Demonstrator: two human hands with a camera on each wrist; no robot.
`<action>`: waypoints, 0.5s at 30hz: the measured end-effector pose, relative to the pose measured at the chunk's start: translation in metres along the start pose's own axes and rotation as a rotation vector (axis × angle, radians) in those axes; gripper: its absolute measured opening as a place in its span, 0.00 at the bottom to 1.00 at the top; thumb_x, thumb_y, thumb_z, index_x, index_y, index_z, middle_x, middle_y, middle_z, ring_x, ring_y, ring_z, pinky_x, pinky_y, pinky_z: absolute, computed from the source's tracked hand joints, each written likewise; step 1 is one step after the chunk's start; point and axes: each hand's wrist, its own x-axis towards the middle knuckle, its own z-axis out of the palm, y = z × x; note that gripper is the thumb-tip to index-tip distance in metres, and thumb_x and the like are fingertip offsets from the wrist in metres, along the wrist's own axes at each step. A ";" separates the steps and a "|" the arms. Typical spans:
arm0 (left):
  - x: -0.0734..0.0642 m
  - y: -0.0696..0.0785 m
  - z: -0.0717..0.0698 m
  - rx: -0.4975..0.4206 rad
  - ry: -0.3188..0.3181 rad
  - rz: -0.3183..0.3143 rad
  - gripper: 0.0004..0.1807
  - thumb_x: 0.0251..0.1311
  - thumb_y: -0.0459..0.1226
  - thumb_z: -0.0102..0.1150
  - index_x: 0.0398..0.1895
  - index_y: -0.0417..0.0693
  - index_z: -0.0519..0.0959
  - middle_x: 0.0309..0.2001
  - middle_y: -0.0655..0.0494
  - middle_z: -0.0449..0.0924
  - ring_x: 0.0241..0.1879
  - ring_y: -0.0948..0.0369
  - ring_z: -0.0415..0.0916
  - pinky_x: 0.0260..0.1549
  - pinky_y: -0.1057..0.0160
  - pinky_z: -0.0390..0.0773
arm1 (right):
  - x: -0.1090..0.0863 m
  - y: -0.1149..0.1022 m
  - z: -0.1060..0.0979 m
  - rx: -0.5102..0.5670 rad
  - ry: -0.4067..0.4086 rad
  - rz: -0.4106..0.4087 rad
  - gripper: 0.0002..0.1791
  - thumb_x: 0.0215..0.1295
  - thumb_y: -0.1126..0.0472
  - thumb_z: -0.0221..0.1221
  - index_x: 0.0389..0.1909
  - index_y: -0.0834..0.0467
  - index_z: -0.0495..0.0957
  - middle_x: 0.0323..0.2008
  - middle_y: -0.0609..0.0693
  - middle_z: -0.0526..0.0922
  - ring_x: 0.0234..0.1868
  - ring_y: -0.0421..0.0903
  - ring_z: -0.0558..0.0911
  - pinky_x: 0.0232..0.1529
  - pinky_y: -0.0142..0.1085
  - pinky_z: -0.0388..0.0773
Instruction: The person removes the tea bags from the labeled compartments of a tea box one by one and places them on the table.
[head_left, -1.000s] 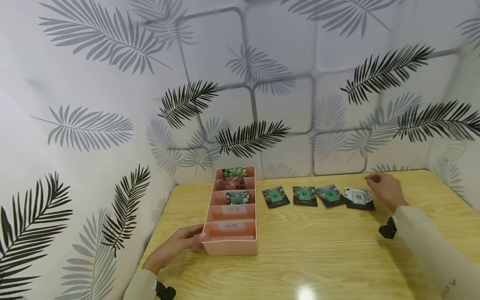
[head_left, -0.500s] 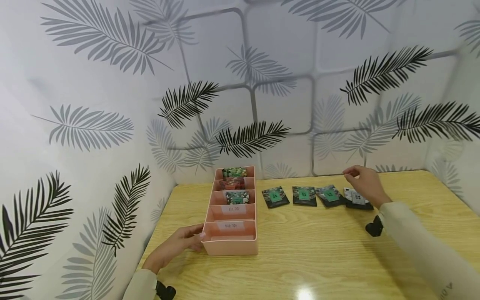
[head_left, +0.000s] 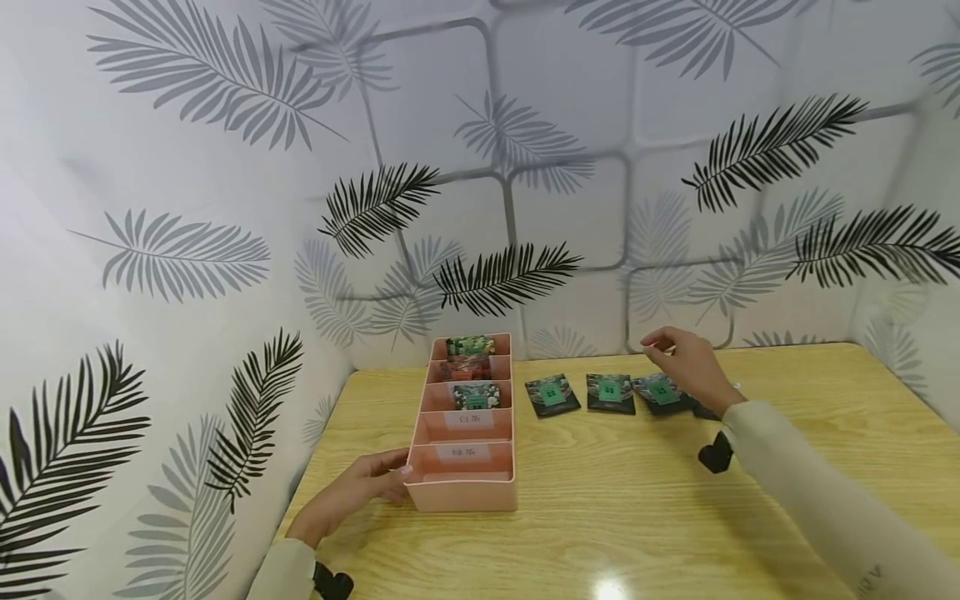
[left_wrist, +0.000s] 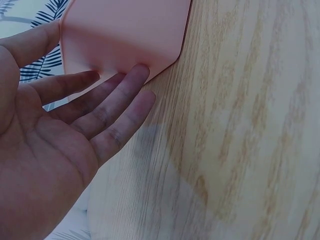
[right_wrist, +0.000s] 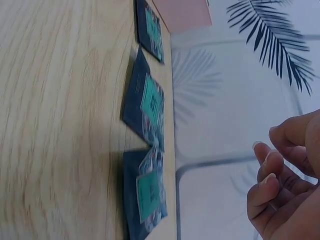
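Note:
A long pink divided box (head_left: 463, 498) stands on the table in the head view. My left hand (head_left: 358, 490) touches its near left corner; the left wrist view has the extended fingers (left_wrist: 112, 107) against the pink wall and the thumb at its edge. My right hand (head_left: 693, 367), loosely curled and holding nothing, hovers above a row of dark tea sachets. From left to right lie a first sachet (head_left: 552, 395), a second sachet (head_left: 610, 393) and a third sachet (head_left: 658, 390), each with a green label. A further sachet (head_left: 705, 412) is mostly hidden by the right hand and wrist.
Sachets fill the three far compartments: greenish ones (head_left: 470, 345), reddish ones (head_left: 465, 367) and a dark one (head_left: 476, 397). Paper labels with characters mark the two near compartments. A leaf-patterned wall covering (head_left: 570, 208) rises behind the wooden table (head_left: 600, 500).
My right hand has moved left along the sachet row, from beyond the rightmost sachet to above the third one. The left hand and the box have stayed still.

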 end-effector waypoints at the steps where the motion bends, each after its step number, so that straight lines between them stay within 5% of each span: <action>1: 0.000 0.000 0.000 0.000 0.002 0.000 0.32 0.71 0.47 0.48 0.73 0.44 0.57 0.68 0.44 0.61 0.51 0.52 0.75 0.52 0.48 0.74 | 0.002 -0.003 0.002 0.008 -0.006 -0.005 0.13 0.71 0.52 0.54 0.48 0.55 0.78 0.39 0.53 0.80 0.30 0.51 0.79 0.24 0.39 0.76; 10: 0.000 0.001 0.000 0.000 0.005 -0.002 0.32 0.71 0.48 0.49 0.73 0.44 0.57 0.68 0.44 0.62 0.51 0.52 0.75 0.52 0.48 0.74 | 0.010 -0.033 0.023 0.044 -0.047 -0.024 0.14 0.71 0.51 0.54 0.48 0.55 0.78 0.41 0.53 0.80 0.34 0.48 0.79 0.30 0.40 0.76; 15: 0.000 0.000 0.000 -0.001 0.010 -0.007 0.33 0.70 0.48 0.49 0.73 0.44 0.57 0.68 0.44 0.62 0.52 0.52 0.75 0.52 0.47 0.74 | 0.014 -0.048 0.035 0.047 -0.058 -0.041 0.12 0.70 0.52 0.55 0.47 0.53 0.78 0.39 0.52 0.81 0.28 0.46 0.76 0.26 0.40 0.74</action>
